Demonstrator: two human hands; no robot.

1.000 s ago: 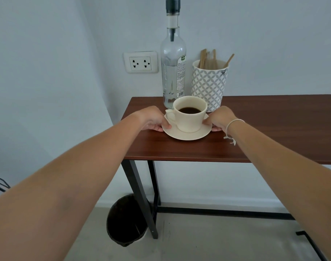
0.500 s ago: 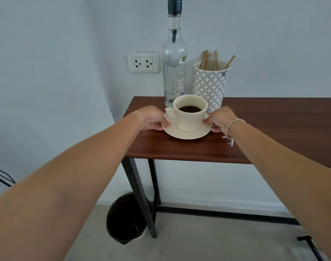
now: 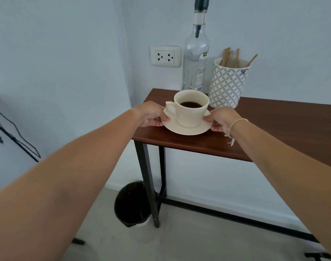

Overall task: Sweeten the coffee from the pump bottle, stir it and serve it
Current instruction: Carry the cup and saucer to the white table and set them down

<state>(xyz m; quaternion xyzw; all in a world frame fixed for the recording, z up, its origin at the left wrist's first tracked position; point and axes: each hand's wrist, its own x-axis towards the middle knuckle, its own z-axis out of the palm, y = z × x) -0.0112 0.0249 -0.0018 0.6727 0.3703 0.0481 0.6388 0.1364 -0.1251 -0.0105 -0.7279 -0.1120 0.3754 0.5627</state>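
Note:
A cream cup (image 3: 191, 113) of black coffee stands on a cream saucer (image 3: 187, 129), handle to the left. My left hand (image 3: 151, 114) grips the saucer's left rim and my right hand (image 3: 220, 119) grips its right rim. The saucer appears lifted slightly above the left end of the brown table (image 3: 273, 125). Behind the cup stands a tall clear pump bottle (image 3: 195, 59) with a dark pump on top. Beside it, a patterned grey-white holder (image 3: 226, 83) contains several wooden stirrers (image 3: 230, 55).
The table stands against a white wall with a double socket (image 3: 164, 56). A dark waste bin (image 3: 131, 204) sits on the floor by the table's left leg. Black cables or a stand (image 3: 12, 136) hang at the far left.
The cup and saucer have risen off the table and come toward me in both hands. My view has shifted left, and the table now looks tilted.

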